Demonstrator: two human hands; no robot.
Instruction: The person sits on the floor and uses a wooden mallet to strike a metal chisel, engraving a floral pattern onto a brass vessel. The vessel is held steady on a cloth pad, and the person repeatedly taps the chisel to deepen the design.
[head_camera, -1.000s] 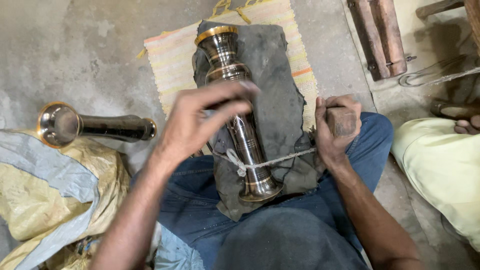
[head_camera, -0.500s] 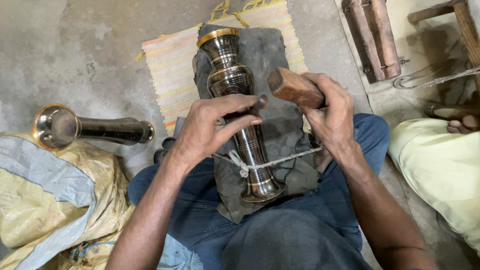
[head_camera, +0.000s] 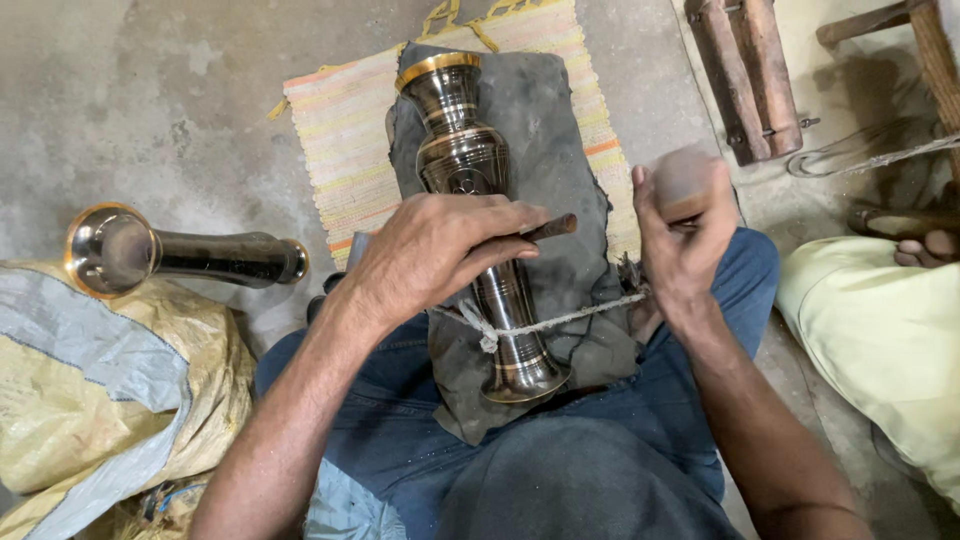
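Left hand (head_camera: 440, 250) now pressed on dark brass vase (head_camera: 480, 210), fingers pinching thin punch (head_camera: 548, 228) against it; vase lies across lap on dark cloth (head_camera: 570, 130), tied by cord (head_camera: 580, 315); right hand (head_camera: 685, 235), earlier lower, grips wooden mallet (head_camera: 682, 180), raised, blurred; striking under way.

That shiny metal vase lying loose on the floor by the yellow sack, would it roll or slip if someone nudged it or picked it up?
The loose vase lies on its side on bare concrete, and its round body looks apt to roll if nudged. Its flared mouth would probably steer it in a curve. The polished surface looks slippery, and being metal it is likely stiff and fairly heavy.
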